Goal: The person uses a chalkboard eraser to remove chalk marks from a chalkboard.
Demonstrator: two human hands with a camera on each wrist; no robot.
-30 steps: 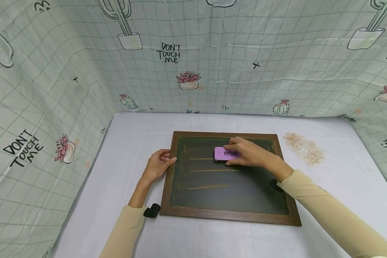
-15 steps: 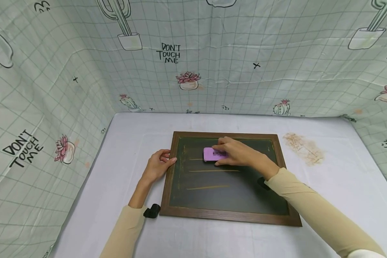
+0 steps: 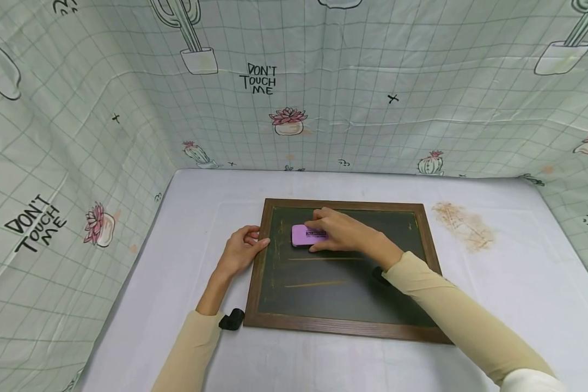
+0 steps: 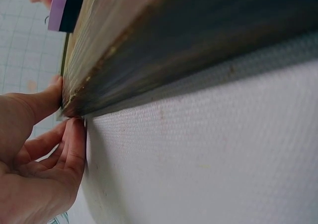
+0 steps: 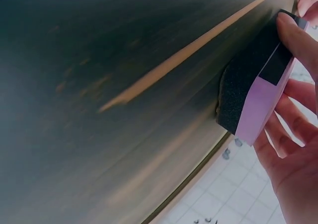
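Note:
A chalkboard with a brown wooden frame lies on the white tabletop. My right hand grips a purple eraser between thumb and fingers, near the board's upper left. The eraser's black felt side faces the dark surface in the right wrist view. Two yellow chalk lines show below it, an upper line and a lower line. At the left edge my left hand pinches the frame, its thumb on top and the fingers against the side.
A brownish stain marks the white table cover right of the board. Grid-patterned cloth with cactus drawings rises behind and at the sides. Faint yellow marks run along the board's left side.
My right hand has slid the eraser leftward across the board's upper part. The top chalk line, visible before to the eraser's left, no longer shows. My left hand stays at the frame.

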